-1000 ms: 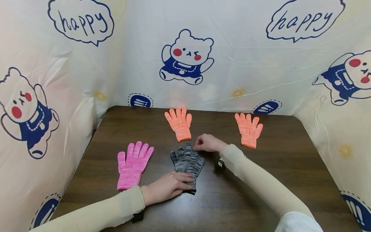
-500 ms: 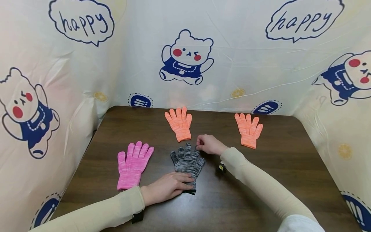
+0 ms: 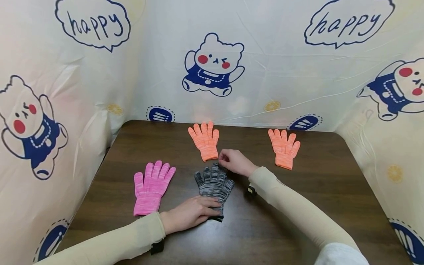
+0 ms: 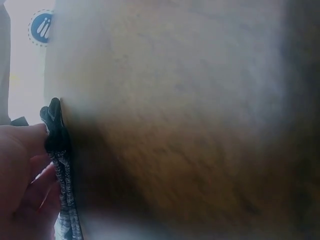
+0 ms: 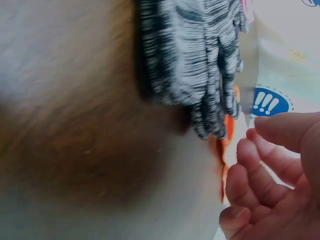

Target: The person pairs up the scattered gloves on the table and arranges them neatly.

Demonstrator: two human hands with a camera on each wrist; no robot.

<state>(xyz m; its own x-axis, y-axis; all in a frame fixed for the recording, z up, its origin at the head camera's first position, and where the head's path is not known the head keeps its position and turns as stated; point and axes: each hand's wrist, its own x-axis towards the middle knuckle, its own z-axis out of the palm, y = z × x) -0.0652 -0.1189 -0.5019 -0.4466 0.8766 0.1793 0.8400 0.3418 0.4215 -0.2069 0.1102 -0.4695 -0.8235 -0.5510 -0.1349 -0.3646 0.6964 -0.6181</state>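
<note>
A grey-and-black marled knit glove (image 3: 213, 186) lies on the table with its fingers toward the far side. My left hand (image 3: 193, 212) rests across its cuff, fingers extended and pressing it down. In the left wrist view the glove's dark cuff (image 4: 57, 137) shows edge-on beside the thumb. My right hand (image 3: 234, 162) hovers at the glove's far fingertips, its fingers loosely bent. The right wrist view shows a small gap between those fingers and the glove's fingertips, with the thumb near the index finger and nothing held.
A pink glove (image 3: 153, 189) lies to the left on the dark wooden table (image 3: 281, 228). Two orange gloves sit farther back, one orange glove (image 3: 207, 141) behind the grey one and another orange glove (image 3: 284, 149) to the right. A printed curtain (image 3: 281, 73) encloses the table's far and side edges.
My right hand first drew slightly right, then moved left and away toward the glove's middle fingertip. My left hand and all the gloves have stayed in place.
</note>
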